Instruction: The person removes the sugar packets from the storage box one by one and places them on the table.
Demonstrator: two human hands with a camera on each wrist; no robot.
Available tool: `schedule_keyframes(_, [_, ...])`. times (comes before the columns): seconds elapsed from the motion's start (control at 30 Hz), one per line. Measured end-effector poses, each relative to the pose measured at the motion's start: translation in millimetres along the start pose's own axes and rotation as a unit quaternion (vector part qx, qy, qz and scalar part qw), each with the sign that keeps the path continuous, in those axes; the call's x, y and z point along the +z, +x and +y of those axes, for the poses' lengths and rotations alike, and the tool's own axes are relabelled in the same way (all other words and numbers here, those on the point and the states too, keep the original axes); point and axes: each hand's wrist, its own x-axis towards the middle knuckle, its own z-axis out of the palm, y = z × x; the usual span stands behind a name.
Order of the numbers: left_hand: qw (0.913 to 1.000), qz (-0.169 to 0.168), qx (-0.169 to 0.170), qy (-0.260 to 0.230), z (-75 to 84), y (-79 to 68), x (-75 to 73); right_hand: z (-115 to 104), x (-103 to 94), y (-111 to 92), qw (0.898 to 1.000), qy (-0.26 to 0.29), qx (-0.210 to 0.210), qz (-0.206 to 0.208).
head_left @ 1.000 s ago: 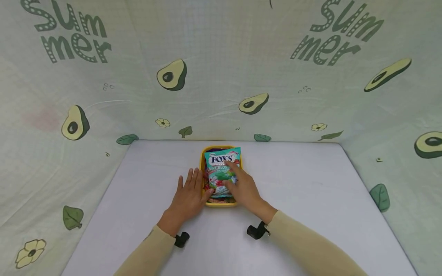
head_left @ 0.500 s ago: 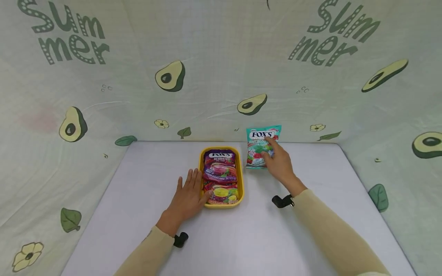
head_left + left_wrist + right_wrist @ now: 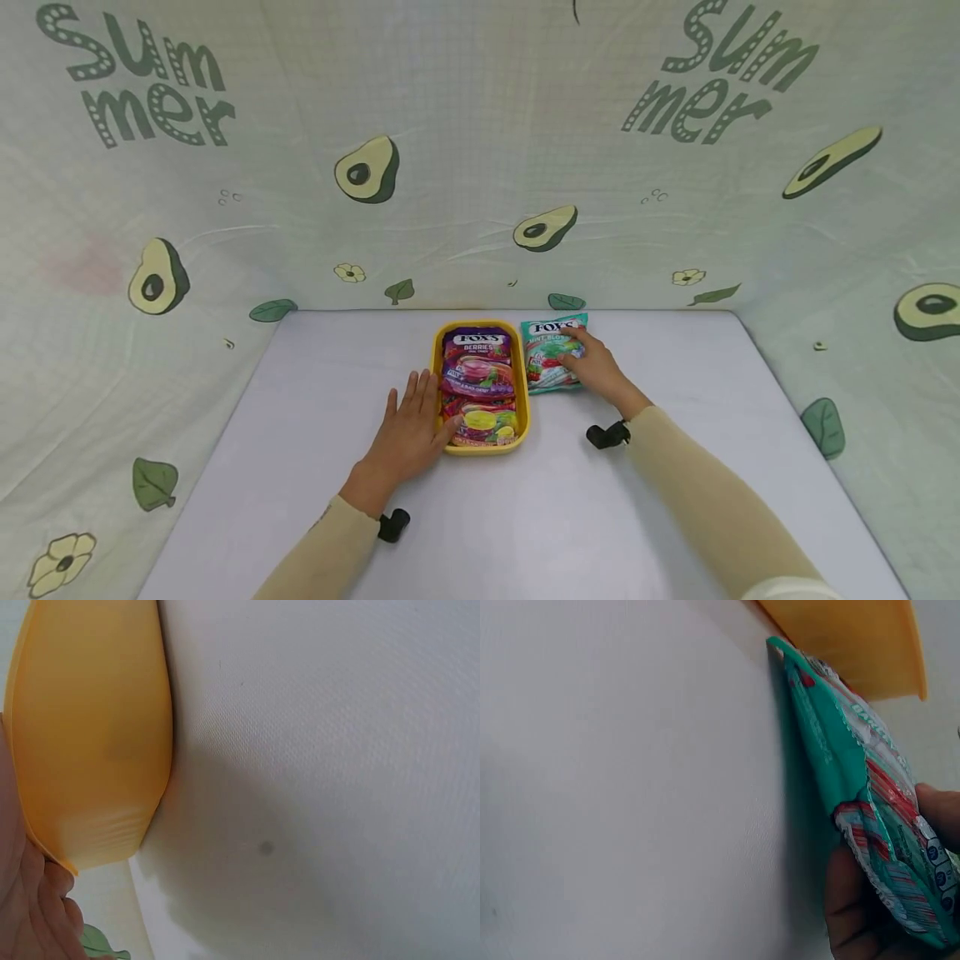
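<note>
My right grip (image 3: 597, 367) pinches the green candy bag (image 3: 540, 363), while my left grip (image 3: 408, 433), fingers straight, touches the yellow tray (image 3: 483, 450) beside it, probably to steady it.

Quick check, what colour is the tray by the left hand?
The tray is yellow; the head view shows it best.
</note>
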Motion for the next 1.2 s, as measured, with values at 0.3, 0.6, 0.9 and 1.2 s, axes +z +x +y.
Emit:
schedule_keyframes(0.3, [1.0,-0.004,-0.004,0.003,-1.1,0.5,1.6,5.6,-0.7,7.2,0.999,-0.029,-0.009,-0.03])
schedule_keyframes(0.6, [0.9999,-0.003,-0.009,-0.005,-0.6,1.4,2.3,-3.9,4.3,10.0,0.993,-0.118,-0.006,-0.023])
schedule_keyframes(0.9, [0.9999,0.0,-0.009,-0.006,0.8,2.7,4.0,-23.4,0.0,-3.1,0.957,-0.283,0.022,0.067])
schedule_keyframes(1.2, [0.9999,-0.005,-0.011,-0.009,0.4,1.5,2.8,-82.9,7.6,2.6,0.949,-0.251,-0.128,0.144])
